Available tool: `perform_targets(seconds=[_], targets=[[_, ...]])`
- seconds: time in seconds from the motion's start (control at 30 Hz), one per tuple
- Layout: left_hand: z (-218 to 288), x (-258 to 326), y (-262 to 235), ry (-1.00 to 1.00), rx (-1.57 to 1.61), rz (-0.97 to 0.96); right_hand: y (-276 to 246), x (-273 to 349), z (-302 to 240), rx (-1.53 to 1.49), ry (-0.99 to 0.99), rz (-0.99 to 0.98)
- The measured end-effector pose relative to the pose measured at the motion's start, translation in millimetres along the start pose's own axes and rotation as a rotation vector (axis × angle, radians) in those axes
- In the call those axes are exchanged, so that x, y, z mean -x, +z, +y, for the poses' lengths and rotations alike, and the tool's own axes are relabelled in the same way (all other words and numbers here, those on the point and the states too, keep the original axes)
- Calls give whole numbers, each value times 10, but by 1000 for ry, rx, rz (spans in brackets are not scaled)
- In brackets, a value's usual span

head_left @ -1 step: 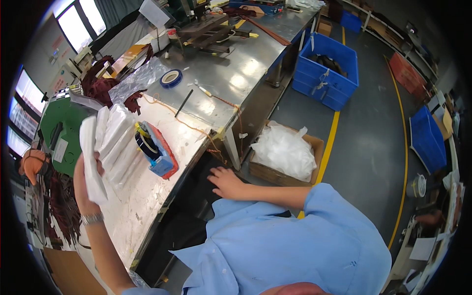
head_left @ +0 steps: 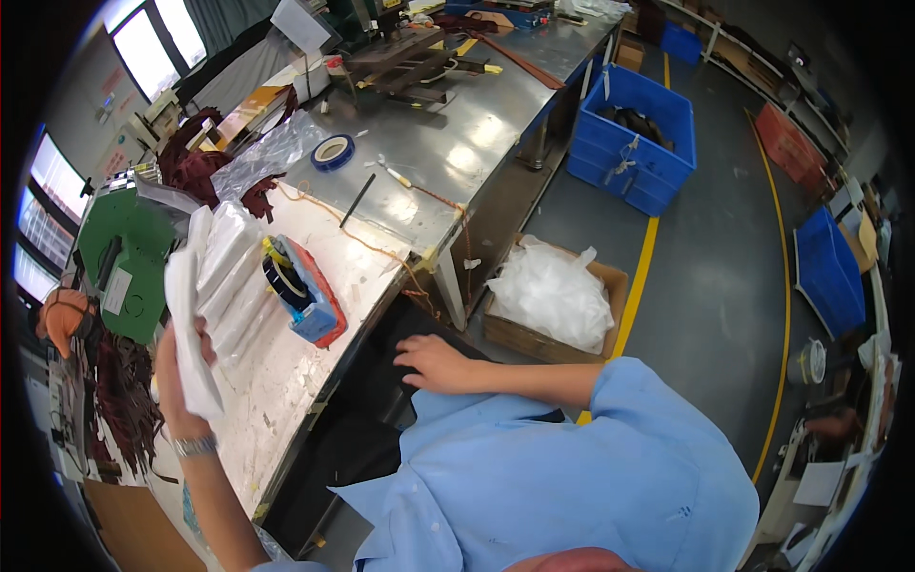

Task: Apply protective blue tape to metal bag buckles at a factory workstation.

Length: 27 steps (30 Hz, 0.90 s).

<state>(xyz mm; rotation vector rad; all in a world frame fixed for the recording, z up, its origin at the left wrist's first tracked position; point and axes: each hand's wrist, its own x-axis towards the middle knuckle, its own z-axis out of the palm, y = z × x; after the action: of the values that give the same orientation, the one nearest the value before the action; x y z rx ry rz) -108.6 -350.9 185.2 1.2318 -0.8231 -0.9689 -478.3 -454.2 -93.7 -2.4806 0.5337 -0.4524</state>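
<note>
My left hand (head_left: 177, 374), with a metal watch band on its wrist, is closed around a long, white, plastic-wrapped bundle (head_left: 194, 329). That bundle is tilted at the left end of a row of similar white bundles (head_left: 236, 272) on the pale worktop. Just right of the row stands a blue and red tape dispenser (head_left: 319, 319) with a dark roll in it. My right hand (head_left: 435, 363) rests above my lap, beyond the table's near edge. Its fingers are spread and nothing is in them.
A cardboard box (head_left: 548, 348) of white plastic film stands on the floor, with a blue crate (head_left: 620, 176) behind it. On the bench lie a blue tape roll (head_left: 332, 153), a dark stick (head_left: 357, 200) and orange string (head_left: 334, 212). A green machine (head_left: 119, 257) stands left.
My left hand has moved a little nearer and to the right with the white bundle. My right hand has shifted slightly left and nearer.
</note>
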Motion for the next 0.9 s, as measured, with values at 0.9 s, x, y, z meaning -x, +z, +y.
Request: perform_targets(seconds=[0.9], targets=[[-1106,1936,-904,386,-1591,474,582,-1987,-1266,-462,-458,183]])
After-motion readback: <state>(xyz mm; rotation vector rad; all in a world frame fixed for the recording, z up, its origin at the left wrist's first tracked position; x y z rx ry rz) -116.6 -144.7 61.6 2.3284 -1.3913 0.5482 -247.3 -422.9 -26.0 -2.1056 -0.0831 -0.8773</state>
